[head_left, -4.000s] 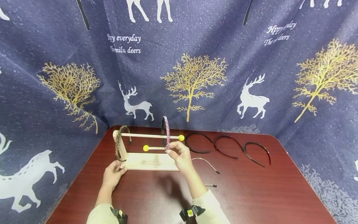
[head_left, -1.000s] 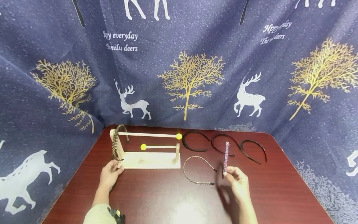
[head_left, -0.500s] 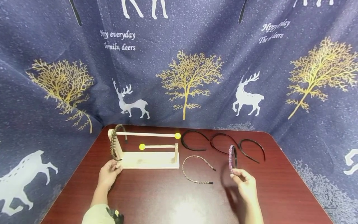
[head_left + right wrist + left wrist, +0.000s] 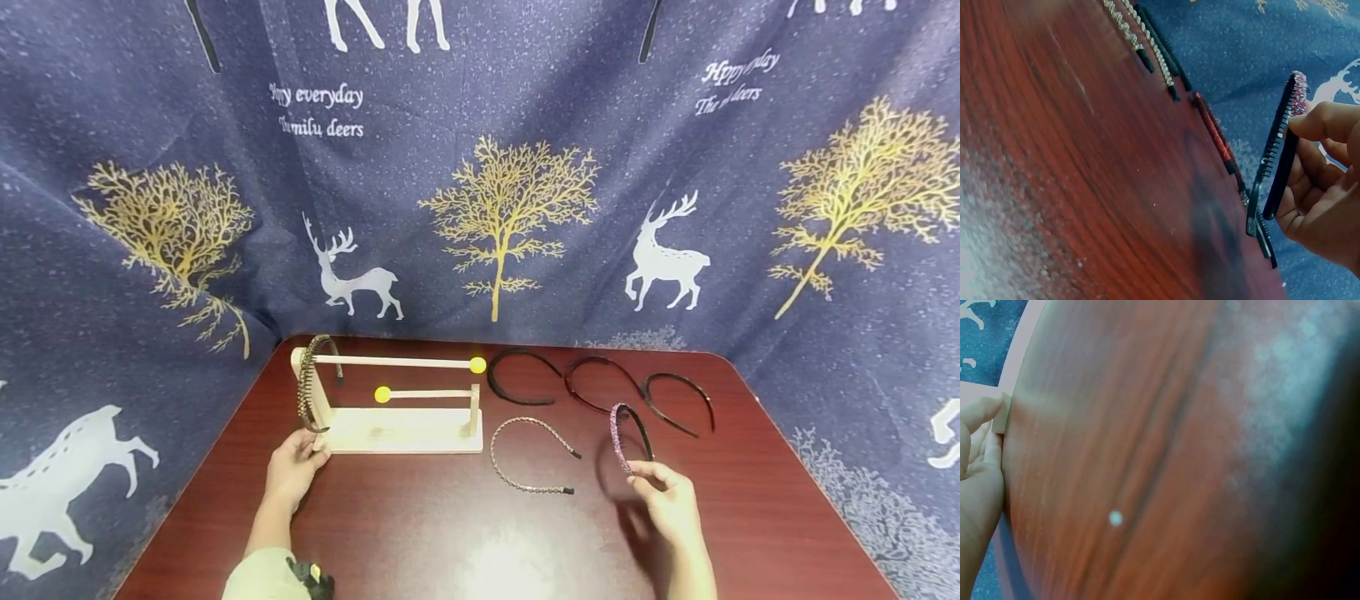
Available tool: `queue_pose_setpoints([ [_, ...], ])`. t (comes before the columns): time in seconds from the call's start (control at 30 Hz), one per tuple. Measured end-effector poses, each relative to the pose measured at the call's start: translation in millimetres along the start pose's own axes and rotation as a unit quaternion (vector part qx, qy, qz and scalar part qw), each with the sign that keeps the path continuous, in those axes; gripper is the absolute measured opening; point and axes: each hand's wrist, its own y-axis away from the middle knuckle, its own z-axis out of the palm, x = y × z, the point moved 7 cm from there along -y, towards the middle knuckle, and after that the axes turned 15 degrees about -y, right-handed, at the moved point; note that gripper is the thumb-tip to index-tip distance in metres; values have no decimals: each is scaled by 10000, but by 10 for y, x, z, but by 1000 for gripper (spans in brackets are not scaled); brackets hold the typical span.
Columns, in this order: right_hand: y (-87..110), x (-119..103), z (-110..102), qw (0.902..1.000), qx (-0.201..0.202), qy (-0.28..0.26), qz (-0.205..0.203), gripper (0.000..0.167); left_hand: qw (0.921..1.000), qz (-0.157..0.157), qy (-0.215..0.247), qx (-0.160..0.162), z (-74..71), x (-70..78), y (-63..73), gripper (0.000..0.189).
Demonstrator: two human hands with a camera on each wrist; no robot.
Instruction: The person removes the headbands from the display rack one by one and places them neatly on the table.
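Observation:
My right hand (image 4: 671,504) pinches a pink glittery headband (image 4: 617,433) near one end and holds it above the right part of the table. The right wrist view shows its black toothed inner side and dark tips beside the thumb (image 4: 1322,122). At the left, my left hand (image 4: 288,468) grips the front left corner of a pale wooden stand (image 4: 405,432), fingers and thumb on the base's edge. A gold-brown toothed headband (image 4: 306,387) hangs on the stand's upper bar (image 4: 397,362), against the left post. The lower bar (image 4: 427,394) carries nothing.
On the dark red table (image 4: 420,533), a braided beige headband (image 4: 504,471) lies right of the stand. Behind it are a black headband (image 4: 495,383), a dark red one (image 4: 572,387) and a dark brown one (image 4: 663,414). A blue patterned cloth (image 4: 420,183) hangs behind.
The pink headband, earlier at the stand's lower bar, has travelled right in my right hand. Lately it has turned and tilted, dipping slightly toward the table. My left hand stays on the stand.

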Motion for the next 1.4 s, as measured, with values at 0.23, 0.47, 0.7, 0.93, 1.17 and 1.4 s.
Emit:
queue_pose_setpoints([
  [0.23,-12,104,-8,9988,-155,256,380,20,9999,48,74,73,13,-23,-17,42],
  [0.47,-47,196,5,9935,-577,357,913,22,9999,-12,103,-30,11,-31,-22,40],
  [0.7,-47,330,48,9867,-704,-162,1455,24,10000,0,90,40,14,-15,-20,41],
  [0.93,-56,341,96,9864,-838,-5,1411,22,9999,18,99,47,7,6,-8,39],
  [1.17,-76,375,117,9833,-935,434,1501,19,9999,56,-50,69,7,-28,-17,40],
  [1.4,-127,356,151,9790,-1118,1301,1106,14,10000,28,-38,49,16,-47,-30,40],
])
